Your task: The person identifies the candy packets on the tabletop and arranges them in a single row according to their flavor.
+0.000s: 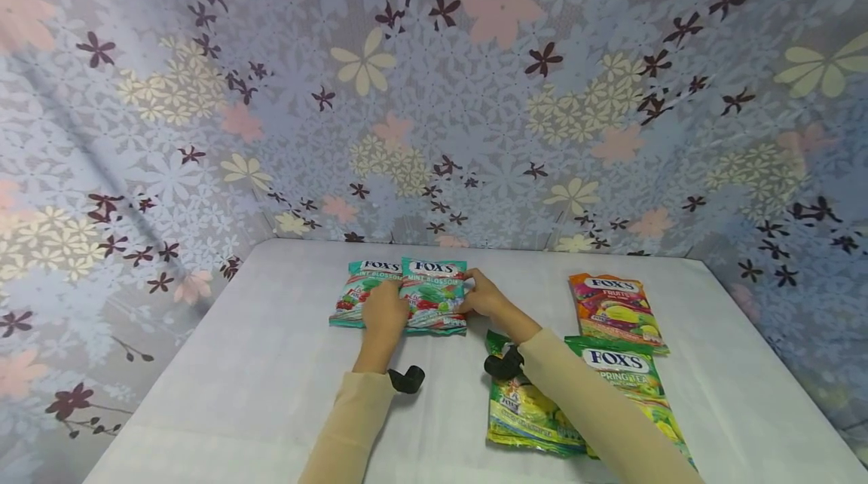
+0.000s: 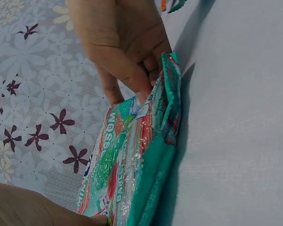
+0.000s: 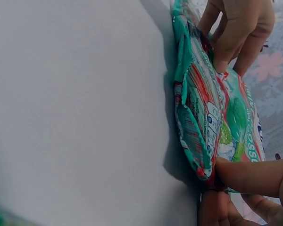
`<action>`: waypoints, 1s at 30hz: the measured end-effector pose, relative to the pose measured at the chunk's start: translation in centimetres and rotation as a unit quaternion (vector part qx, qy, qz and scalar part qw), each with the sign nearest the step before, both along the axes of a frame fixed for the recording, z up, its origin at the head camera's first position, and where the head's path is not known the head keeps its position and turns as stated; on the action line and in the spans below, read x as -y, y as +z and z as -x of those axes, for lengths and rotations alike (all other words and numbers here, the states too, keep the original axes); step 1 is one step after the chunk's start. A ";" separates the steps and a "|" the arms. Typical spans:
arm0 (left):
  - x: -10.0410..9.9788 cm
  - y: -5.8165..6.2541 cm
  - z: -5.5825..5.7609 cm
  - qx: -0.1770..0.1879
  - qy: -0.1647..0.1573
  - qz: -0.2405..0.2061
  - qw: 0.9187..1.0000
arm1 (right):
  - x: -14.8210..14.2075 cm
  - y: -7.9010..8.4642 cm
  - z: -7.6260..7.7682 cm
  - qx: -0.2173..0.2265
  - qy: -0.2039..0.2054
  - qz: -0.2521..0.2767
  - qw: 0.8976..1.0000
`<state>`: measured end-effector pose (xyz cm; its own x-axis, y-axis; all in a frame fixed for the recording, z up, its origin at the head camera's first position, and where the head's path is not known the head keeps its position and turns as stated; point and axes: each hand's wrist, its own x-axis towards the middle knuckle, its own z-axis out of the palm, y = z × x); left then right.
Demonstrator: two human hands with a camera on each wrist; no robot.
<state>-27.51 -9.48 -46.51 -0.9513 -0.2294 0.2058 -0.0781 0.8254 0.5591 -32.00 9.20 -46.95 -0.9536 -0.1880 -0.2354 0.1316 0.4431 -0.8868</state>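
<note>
Two mint bags lay side by side at the far part of the white table point(image 1: 237, 371), their near edges meeting, the right mint bag point(image 1: 431, 301) lapping slightly over the left mint bag point(image 1: 350, 303). The right hand point(image 1: 483, 295) pinched the right mint bag by its right edge, thumb on the near side. The left hand point(image 1: 385, 309) had its fingers bent and gripped the same bag at its left edge, across the spot where the two bags met. Nearer the person, the right sleeve point(image 1: 600, 412) crossed above a yellow-green bag point(image 1: 522, 416) and a spring tea bag point(image 1: 627, 367); a fruits bag point(image 1: 613, 310) lay just beyond the latter. Flowered cloth point(image 1: 434, 122) hung behind.
</note>
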 end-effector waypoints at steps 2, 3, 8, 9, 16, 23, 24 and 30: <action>0.0 0.0 0.0 0.001 0.001 0.011 1.000 | -0.1 0.1 0.0 -0.003 0.006 -0.010 1.000; -0.1 -0.1 0.0 0.001 0.001 0.012 1.000 | -0.2 0.1 0.0 -0.007 0.009 -0.016 1.000; -0.1 -0.2 0.0 -0.009 0.003 0.030 1.000 | -0.3 0.2 -0.1 -0.014 0.019 -0.050 0.998; -0.1 -0.2 0.0 -0.008 0.005 0.033 0.999 | -0.3 0.2 -0.1 -0.014 0.022 -0.055 0.998; -0.3 -0.2 0.0 -0.002 0.011 0.052 0.999 | -0.3 0.3 -0.1 -0.047 0.065 -0.120 0.990; -0.6 -0.2 -0.2 -0.009 0.011 0.062 0.998 | -0.4 0.4 -0.1 -0.054 0.094 -0.140 0.984; -0.6 -0.3 -0.2 -0.011 0.010 0.065 0.998 | -0.4 0.4 -0.1 -0.056 0.095 -0.137 0.984; -0.7 -0.4 -0.2 -0.020 0.011 0.082 0.996 | -0.5 0.6 0.1 -0.062 0.087 -0.135 0.985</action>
<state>-27.34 -8.74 -46.87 -0.9367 -0.2095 0.2804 -0.0766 0.9044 0.4198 -32.08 9.67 -46.38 -0.9371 -0.2979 -0.1821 -0.0698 0.6707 -0.7384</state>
